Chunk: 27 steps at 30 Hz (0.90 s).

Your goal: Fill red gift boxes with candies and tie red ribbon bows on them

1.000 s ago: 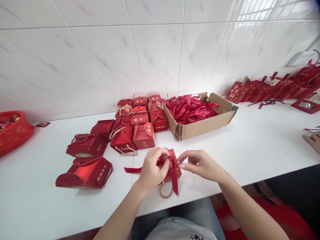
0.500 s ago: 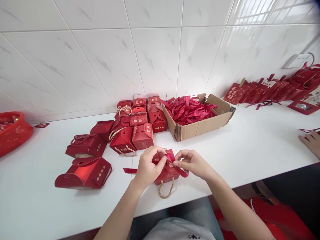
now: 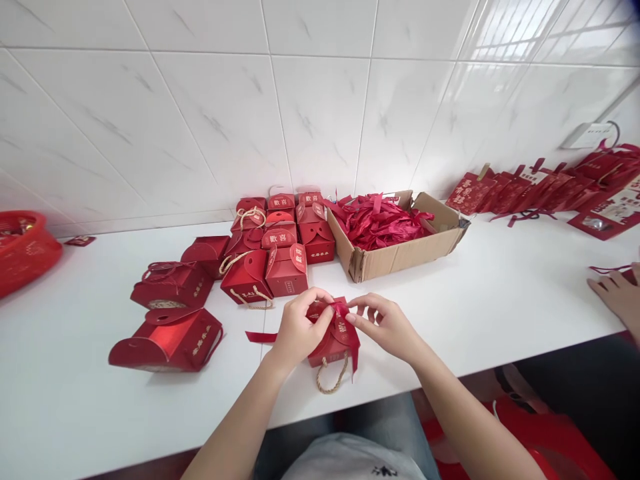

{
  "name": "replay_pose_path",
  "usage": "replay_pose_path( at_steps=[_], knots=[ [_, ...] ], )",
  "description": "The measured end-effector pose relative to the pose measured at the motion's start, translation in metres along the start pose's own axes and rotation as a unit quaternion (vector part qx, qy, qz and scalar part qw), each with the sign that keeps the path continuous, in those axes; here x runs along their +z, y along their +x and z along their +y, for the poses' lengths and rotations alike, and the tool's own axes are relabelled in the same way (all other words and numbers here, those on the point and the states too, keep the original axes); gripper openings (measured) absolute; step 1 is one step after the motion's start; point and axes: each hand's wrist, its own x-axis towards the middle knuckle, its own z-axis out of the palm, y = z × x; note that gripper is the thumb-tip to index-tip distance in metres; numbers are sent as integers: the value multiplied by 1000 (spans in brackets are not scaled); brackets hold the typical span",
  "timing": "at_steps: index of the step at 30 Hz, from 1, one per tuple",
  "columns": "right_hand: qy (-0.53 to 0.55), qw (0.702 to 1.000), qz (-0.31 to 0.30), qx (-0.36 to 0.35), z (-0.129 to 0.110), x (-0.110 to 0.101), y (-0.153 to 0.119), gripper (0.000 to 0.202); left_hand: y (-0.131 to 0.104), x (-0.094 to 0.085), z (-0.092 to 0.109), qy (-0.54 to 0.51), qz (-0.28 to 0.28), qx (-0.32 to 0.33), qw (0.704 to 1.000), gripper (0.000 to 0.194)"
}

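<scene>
A small red gift box (image 3: 327, 348) with a twisted rope handle (image 3: 331, 387) stands at the table's front edge. A dark red ribbon (image 3: 340, 308) is gathered into a small bow at its top. My left hand (image 3: 303, 327) pinches the ribbon on the left side of the knot, thumb and forefinger together. My right hand (image 3: 383, 325) has its thumb and forefinger at the bow's right side, on the ribbon; its other fingers are curled. One ribbon end sticks out to the left beyond my left hand, and another hangs down the box's right front.
Several red boxes (image 3: 287, 270) stand grouped behind, with more to the left (image 3: 167, 340). A cardboard box (image 3: 405, 260) holds loose ribbons (image 3: 385, 223). A red basin (image 3: 25, 253) is far left. At right are red bags (image 3: 515, 193) and another person's hand (image 3: 617, 293).
The ribbon has been drawn into a tighter bow. Its right end, looped by my right hand before, now hangs down the box. The other person's hand has shifted slightly left.
</scene>
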Motion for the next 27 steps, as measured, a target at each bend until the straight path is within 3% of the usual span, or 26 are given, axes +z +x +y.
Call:
replay_pose_path(
  at_steps=[5, 15, 21, 27],
  knots=[
    [51, 998, 8, -35, 9, 14, 12, 24, 0, 0, 2, -30, 0, -21, 999, 6],
    [48, 990, 126, -36, 6, 46, 6, 12, 0, 5, 3, -53, 17, -82, 995, 3],
    [74, 989, 124, -19, 9, 49, 7, 10, -1, 0, 0, -78, -3, -98, 992, 3],
    [104, 987, 125, -5, 10, 44, 2, 17, 0, 1, -2, -20, 25, -63, 998, 4]
  ],
)
